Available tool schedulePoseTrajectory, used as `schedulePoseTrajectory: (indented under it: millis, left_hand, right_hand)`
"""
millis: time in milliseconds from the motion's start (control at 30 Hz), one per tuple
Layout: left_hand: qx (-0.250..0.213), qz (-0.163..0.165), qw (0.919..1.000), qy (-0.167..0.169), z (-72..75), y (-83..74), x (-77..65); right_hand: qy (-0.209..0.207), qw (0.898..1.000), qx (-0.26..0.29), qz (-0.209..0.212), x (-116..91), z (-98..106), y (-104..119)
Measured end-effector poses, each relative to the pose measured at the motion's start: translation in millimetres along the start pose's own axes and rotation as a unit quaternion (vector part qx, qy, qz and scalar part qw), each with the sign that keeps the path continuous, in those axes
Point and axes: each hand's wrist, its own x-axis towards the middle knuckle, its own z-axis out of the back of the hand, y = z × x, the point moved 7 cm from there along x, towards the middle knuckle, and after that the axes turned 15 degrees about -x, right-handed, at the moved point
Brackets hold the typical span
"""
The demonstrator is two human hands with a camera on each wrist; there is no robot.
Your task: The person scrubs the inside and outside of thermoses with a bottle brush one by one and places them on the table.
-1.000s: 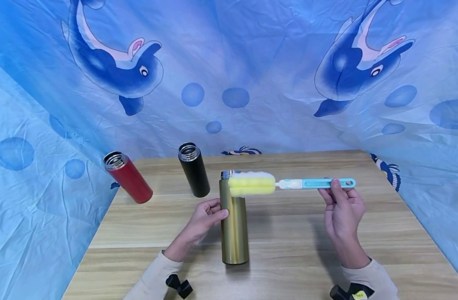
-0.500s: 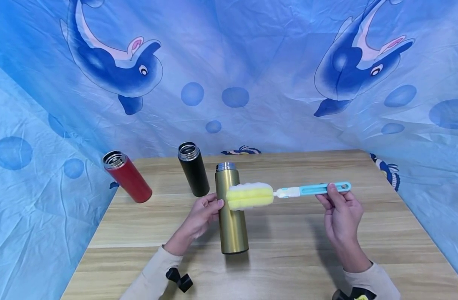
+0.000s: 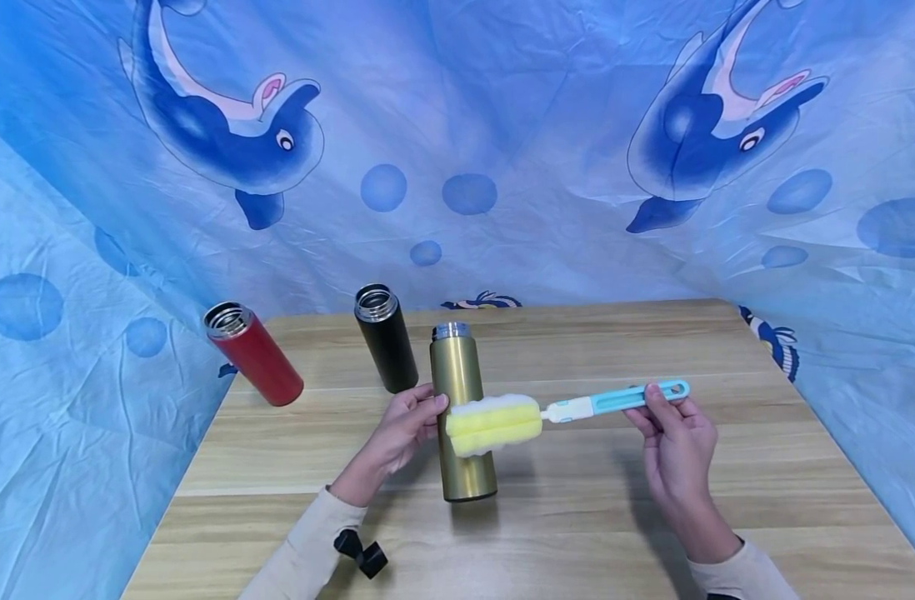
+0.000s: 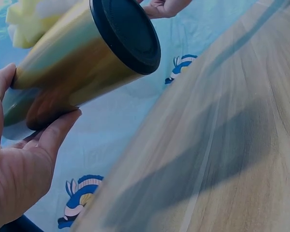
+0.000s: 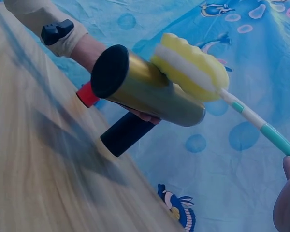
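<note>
My left hand (image 3: 399, 429) grips a gold bottle (image 3: 457, 367) round its side. The bottle is lifted off the table, and its black base (image 4: 128, 34) faces the left wrist camera. A steel neck tops it, uncapped as far as I can see. Between thumb and fingers, my right hand (image 3: 681, 454) pinches the blue handle (image 3: 626, 400) of a bottle brush. Its yellow and white sponge head (image 3: 495, 425) lies across the front of the gold bottle in the head view. In the right wrist view the sponge (image 5: 193, 67) is right against or very close to the bottle's side.
An open black bottle (image 3: 388, 342) stands behind the gold one. Farther left is an open red bottle (image 3: 258, 358). The wooden table (image 3: 577, 533) meets a blue dolphin-print sheet (image 3: 532, 100) at its back and sides.
The gold bottle has risen slightly away from me in my left hand. My right hand has drawn the brush down along its side, from near the neck to about the middle, tilting the handle up.
</note>
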Motion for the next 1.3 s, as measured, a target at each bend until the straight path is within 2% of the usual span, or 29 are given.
schedulePoseTrajectory:
  millis: [200,533,1000,1300]
  left_hand:
    - [0.005,0.002,1.0000,0.000,-0.3,-2.1,0.6]
    - [0.003,0.003,0.9992,-0.040,4.0,-0.1,4.5]
    - [-0.001,0.001,0.9980,-0.062,4.4,0.7,4.4]
    - [0.009,0.002,0.9975,-0.070,5.0,2.6,4.7]
  right_hand:
    - [0.012,1.000,-0.006,-0.005,-6.4,5.0,-3.5]
    - [0.033,0.999,-0.016,-0.007,-17.0,10.5,-8.1]
    - [0.039,0.998,-0.033,-0.034,-25.8,17.7,-9.6]
    - [0.037,0.999,-0.015,-0.020,-26.1,17.1,-7.9]
